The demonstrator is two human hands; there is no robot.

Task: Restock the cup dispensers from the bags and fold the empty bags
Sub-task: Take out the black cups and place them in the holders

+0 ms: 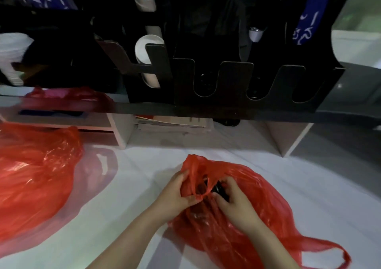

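Counter (127, 186): white and glossy, filling the lower view and reflecting red from the bags.
Red bag (268, 190): thin, crumpled plastic lying at the near edge of the counter, right of middle, one handle loop trailing toward the near right corner.
Left hand (175, 194): fingers curled, pinching the plastic at the bag's mouth.
Right hand (237, 204): fingers curled over the opposite side of the mouth, gripping the plastic; something dark shows inside, too blurred to identify.
Second red bag (35, 176): bulging, at the counter's left edge.
Riser shelf (121, 130): pale, along the counter's far edge, papers (173, 124) tucked beneath.
Cup dispenser (222, 79): black, slotted, standing on the riser, with white cups (144, 48) in its left slot.
Third red bag (68, 96): on the riser, left of the dispenser.
Room: dim, dark behind the dispenser.
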